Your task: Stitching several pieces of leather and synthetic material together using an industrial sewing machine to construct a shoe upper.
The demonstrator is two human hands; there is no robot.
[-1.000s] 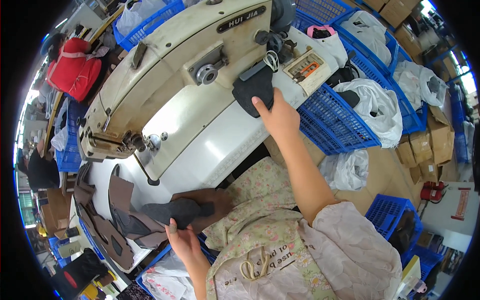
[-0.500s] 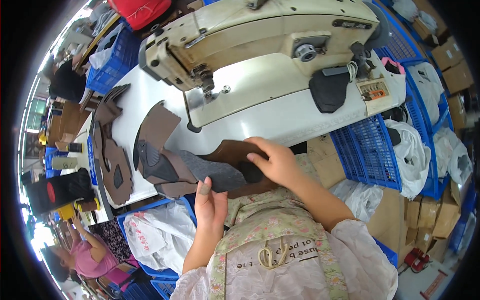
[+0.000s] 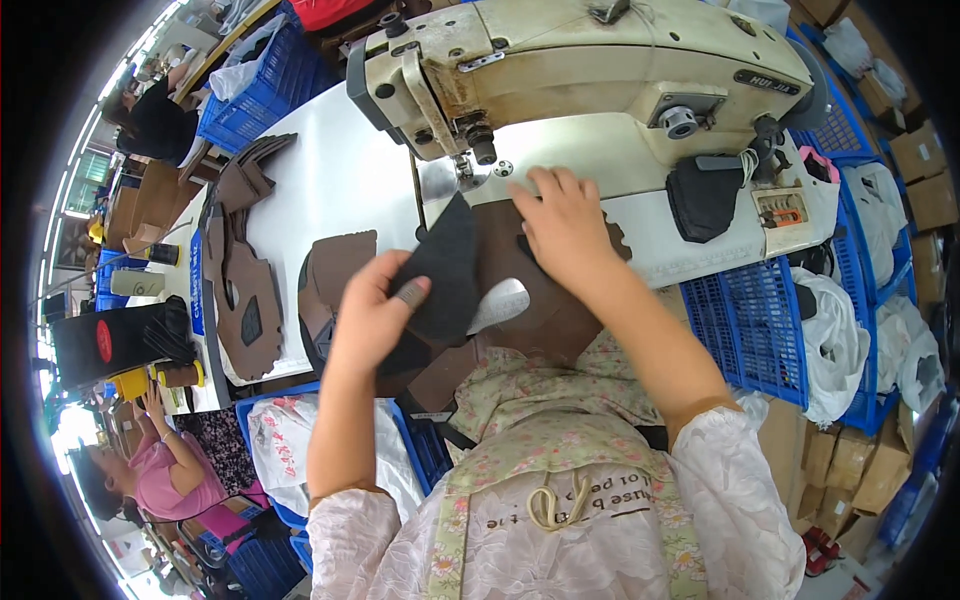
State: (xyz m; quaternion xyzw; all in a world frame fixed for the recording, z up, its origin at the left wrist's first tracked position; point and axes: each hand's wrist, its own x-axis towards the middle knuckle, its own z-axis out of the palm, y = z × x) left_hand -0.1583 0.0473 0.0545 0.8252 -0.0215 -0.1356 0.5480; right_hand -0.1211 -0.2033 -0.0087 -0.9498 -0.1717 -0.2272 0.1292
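Observation:
A brown leather-like cut piece (image 3: 545,325) with an oval opening lies in front of the sewing machine (image 3: 570,65), its far edge on the machine's bed close to the needle area. My left hand (image 3: 370,315) pinches a dark grey fabric-like panel (image 3: 448,270) between thumb and fingers, its pointed tip standing up toward the needle. Across the brown piece lies my right hand (image 3: 570,230), fingers stretched forward near the presser foot (image 3: 468,170). Part of a small black patch shows beside that hand. Whether the dark panel is joined to the brown piece, I cannot tell.
More brown cut pieces (image 3: 250,300) lie on the white table at left, with another stack (image 3: 335,265) nearer my left hand. Black pieces (image 3: 700,200) rest at right. Blue crates (image 3: 745,320) and white bags (image 3: 830,340) flank the table. Another person (image 3: 175,475) sits at lower left.
Both hands have moved forward toward the needle area, bringing the brown piece onto the machine's bed. My right hand has gone from gripping its edge to lying on top. My left hand now grips the dark panel.

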